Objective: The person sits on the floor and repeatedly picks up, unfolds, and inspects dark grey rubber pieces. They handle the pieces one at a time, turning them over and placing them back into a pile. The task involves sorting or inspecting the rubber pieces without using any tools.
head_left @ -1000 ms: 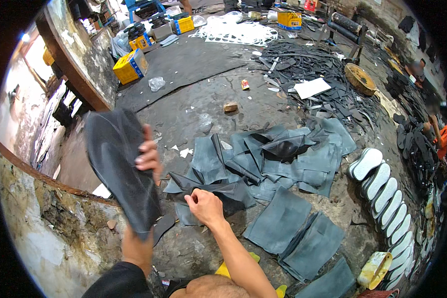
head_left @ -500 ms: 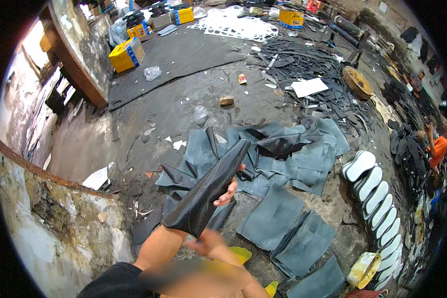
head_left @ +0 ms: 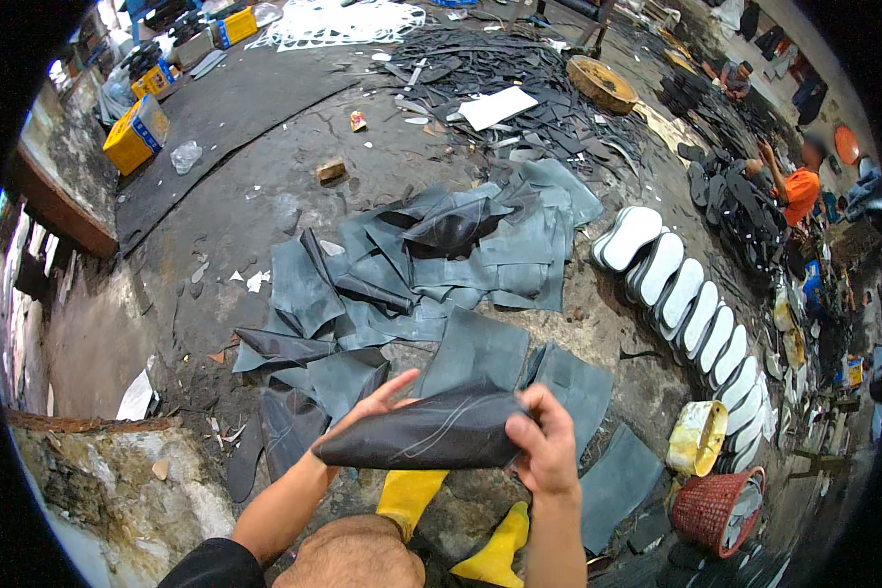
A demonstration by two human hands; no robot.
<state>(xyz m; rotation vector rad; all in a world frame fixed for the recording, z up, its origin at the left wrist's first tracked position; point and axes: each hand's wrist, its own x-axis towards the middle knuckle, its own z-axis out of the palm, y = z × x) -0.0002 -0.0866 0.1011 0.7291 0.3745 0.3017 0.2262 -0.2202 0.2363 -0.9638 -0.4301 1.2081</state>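
The bare right hand (head_left: 547, 439) is pinching the right end of a glossy black, curved, rubber-like sheet (head_left: 426, 429); the bare left hand (head_left: 365, 408) is extending fingers behind the sheet's left part, grip unclear.

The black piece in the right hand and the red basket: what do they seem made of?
Black piece: probably rubber or imitation leather, smooth with a dull sheen, and visibly curved. Red basket: likely plastic, evenly coloured, with a perforated wall.
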